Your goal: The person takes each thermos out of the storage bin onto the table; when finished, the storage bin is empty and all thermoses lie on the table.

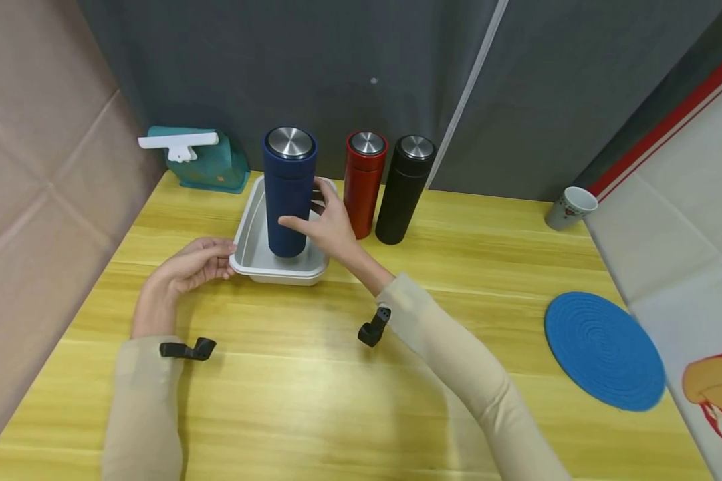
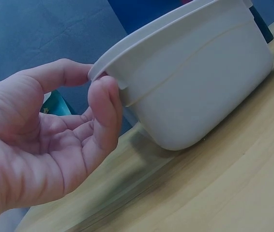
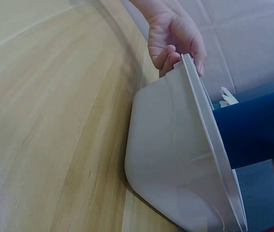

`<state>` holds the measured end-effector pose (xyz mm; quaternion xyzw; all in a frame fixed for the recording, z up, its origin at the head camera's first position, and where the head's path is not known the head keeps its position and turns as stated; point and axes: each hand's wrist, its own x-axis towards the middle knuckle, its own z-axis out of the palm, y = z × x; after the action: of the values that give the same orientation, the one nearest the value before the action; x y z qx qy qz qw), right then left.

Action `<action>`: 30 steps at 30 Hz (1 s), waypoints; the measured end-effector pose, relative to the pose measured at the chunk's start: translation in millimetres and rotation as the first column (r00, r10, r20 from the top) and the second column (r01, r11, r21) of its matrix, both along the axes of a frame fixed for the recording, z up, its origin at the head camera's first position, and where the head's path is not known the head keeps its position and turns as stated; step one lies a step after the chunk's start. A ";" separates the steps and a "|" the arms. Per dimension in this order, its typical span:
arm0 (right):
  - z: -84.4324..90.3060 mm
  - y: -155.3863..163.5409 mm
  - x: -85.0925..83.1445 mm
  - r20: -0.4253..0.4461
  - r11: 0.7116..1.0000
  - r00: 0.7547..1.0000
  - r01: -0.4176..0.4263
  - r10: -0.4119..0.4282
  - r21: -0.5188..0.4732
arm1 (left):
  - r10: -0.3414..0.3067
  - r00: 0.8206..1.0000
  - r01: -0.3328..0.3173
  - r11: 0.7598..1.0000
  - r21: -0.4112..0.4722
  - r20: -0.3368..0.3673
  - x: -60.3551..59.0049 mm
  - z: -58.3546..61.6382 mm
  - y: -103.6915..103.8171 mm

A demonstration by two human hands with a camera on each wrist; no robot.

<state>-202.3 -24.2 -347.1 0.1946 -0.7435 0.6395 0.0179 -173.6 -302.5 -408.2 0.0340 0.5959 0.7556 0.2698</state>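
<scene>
A white plastic tub (image 1: 279, 274) rests on the table, and its rim (image 2: 142, 36) is pinched at the left front corner between the thumb and fingers of my left hand (image 1: 195, 264). Inside the tub is a tall navy-blue thermos (image 1: 289, 194) with a steel-topped lid, upright; whether its base touches the tub floor I cannot tell. My right hand (image 1: 331, 224) holds the thermos low on its right side, thumb across the front and fingers behind. The right wrist view shows the blue body (image 3: 253, 130) entering the tub, with only bits of that hand at the edge.
Just right of the tub stand a red thermos (image 1: 363, 190) and a black thermos (image 1: 403, 194). A teal bag (image 1: 210, 167) with a white clip (image 1: 180, 143) sits behind left. Far right are a small patterned cup (image 1: 568, 208) and a round blue mat (image 1: 604, 351). Walls border the table.
</scene>
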 end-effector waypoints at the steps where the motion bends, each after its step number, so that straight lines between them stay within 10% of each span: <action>1: 0.6 0.4 1.0 -0.007 1.000 1.000 -0.001 0.001 0.000 | 0.000 1.000 0.000 1.000 -0.001 0.001 0.0 0.2 -0.2; 30: 29.7 49.1 11.9 -0.172 0.996 0.985 0.012 -0.028 -0.089 | 0.010 1.000 -0.010 1.000 -0.002 -0.013 5.7 4.0 -9.0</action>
<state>-190.5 24.9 -317.3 0.2410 -0.7122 0.6521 0.0975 -167.9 -311.5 -404.2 0.0356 0.5986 0.7561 0.2623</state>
